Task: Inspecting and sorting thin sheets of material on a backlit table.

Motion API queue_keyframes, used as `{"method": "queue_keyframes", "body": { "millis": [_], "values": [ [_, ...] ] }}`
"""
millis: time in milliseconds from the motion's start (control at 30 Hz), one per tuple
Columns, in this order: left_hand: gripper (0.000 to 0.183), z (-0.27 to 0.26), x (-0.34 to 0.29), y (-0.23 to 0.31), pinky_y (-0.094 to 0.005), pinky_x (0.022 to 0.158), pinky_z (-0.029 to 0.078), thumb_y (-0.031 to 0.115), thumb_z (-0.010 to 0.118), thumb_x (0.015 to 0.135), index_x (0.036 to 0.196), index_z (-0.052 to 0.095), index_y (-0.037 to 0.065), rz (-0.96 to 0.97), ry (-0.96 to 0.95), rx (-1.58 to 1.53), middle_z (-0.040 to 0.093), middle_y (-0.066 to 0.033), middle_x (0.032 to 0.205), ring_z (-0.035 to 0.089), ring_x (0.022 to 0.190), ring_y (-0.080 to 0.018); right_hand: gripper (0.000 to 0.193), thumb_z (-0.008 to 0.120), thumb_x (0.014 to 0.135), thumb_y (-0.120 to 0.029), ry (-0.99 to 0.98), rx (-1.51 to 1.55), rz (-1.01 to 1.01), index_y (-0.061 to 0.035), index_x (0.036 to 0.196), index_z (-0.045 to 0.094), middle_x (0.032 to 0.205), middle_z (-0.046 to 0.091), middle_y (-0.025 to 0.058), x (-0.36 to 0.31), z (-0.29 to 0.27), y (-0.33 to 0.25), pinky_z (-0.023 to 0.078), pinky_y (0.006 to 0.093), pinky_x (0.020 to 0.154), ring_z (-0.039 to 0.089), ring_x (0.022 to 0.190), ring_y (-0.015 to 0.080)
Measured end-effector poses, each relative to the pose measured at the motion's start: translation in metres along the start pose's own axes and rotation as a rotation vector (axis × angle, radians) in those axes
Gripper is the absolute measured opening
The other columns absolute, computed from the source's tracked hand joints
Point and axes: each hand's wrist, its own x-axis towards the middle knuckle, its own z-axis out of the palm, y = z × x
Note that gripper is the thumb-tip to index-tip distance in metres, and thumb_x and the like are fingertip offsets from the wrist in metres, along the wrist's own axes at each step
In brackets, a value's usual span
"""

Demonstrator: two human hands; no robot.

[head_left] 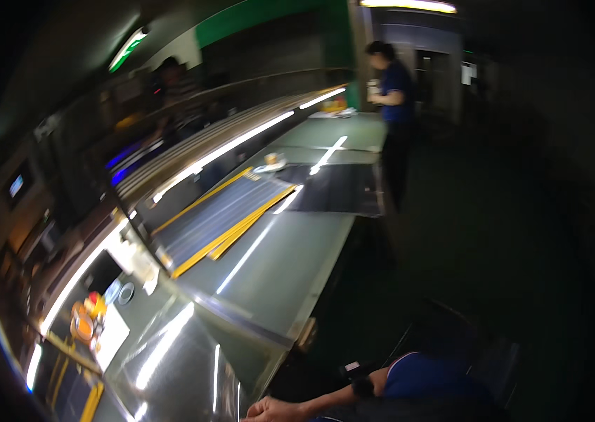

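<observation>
My right hand (273,409) comes in at the lower edge, below a blue sleeve (420,376) and a dark wristband (363,387). Its fingers are curled at the near right edge of a large glossy sheet (185,362), seemingly pinching it; the fingertips are partly cut off by the frame. Bright streaks of lamp light reflect off the sheet, which lies on a long green-grey table (269,260). Out of the picture is my left hand.
Beyond lie dark panels with yellow edges (223,218) and a dark sheet (336,190). Orange containers (83,327) and white paper (113,337) are at the left. A person in dark blue (397,91) stands at the table's far end. Lit shelf rails (230,144) run alongside.
</observation>
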Motion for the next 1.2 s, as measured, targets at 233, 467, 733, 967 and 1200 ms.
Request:
{"method": "queue_keyframes", "body": {
  "millis": [233, 467, 733, 967, 1200],
  "values": [
    [0.010, -0.006, 0.003, -0.018, -0.0232, 0.052, 0.042, -0.003, 0.061, 0.077, 0.083, 0.055, 0.003, -0.248, -0.114, -0.082, 0.056, -0.0061, 0.069, 0.052, 0.059, -0.0108, 0.020, 0.067, 0.078, -0.020, 0.020, 0.043, -0.027, 0.0000, 0.076, 0.065, 0.066, 0.062, 0.0031, -0.012, -0.014, -0.005, 0.045, 0.0233, 0.054, 0.056, 0.060, 0.0100],
    [0.015, -0.012, 0.015, -0.024, -0.0219, 0.047, 0.039, -0.001, 0.062, 0.076, 0.087, 0.054, 0.005, -0.515, -0.162, -0.332, 0.054, -0.0029, 0.064, 0.049, 0.053, -0.0082, 0.028, 0.059, 0.085, -0.033, 0.137, 0.196, 0.081, -0.0055, 0.080, 0.061, 0.066, 0.054, -0.0028, 0.003, -0.042, -0.017, 0.040, 0.0191, 0.059, 0.050, 0.061, 0.0054],
    [0.023, -0.031, 0.009, -0.003, -0.0233, 0.045, 0.031, 0.013, 0.039, 0.087, 0.096, 0.054, -0.002, -0.727, 0.019, -1.320, 0.035, 0.0008, 0.057, 0.037, 0.048, -0.0116, 0.024, 0.057, 0.086, -0.026, 0.078, 0.022, 0.339, -0.0027, 0.090, 0.055, 0.073, 0.056, 0.0041, 0.002, -0.020, -0.041, 0.047, 0.0233, 0.059, 0.055, 0.063, 0.0113],
    [0.014, -0.048, -0.014, -0.005, -0.0180, 0.044, 0.024, 0.016, 0.054, 0.088, 0.091, 0.057, 0.002, -0.700, 0.088, -0.800, 0.037, 0.0071, 0.060, 0.031, 0.050, -0.0012, 0.011, 0.063, 0.079, -0.009, -0.030, -0.078, 0.323, -0.0016, 0.080, 0.054, 0.066, 0.056, 0.0064, -0.014, 0.003, -0.023, 0.045, 0.0247, 0.052, 0.054, 0.056, 0.0131],
    [0.005, -0.059, -0.016, 0.022, -0.0177, 0.045, 0.029, 0.007, 0.068, 0.076, 0.075, 0.065, 0.004, -0.279, 0.453, 0.089, 0.049, 0.0069, 0.056, 0.038, 0.052, 0.0022, 0.008, 0.062, 0.079, -0.008, -0.120, -0.252, 0.311, -0.0034, 0.076, 0.056, 0.064, 0.058, 0.0057, -0.021, -0.024, -0.063, 0.044, 0.0208, 0.051, 0.055, 0.053, 0.0113]
  ]
}}
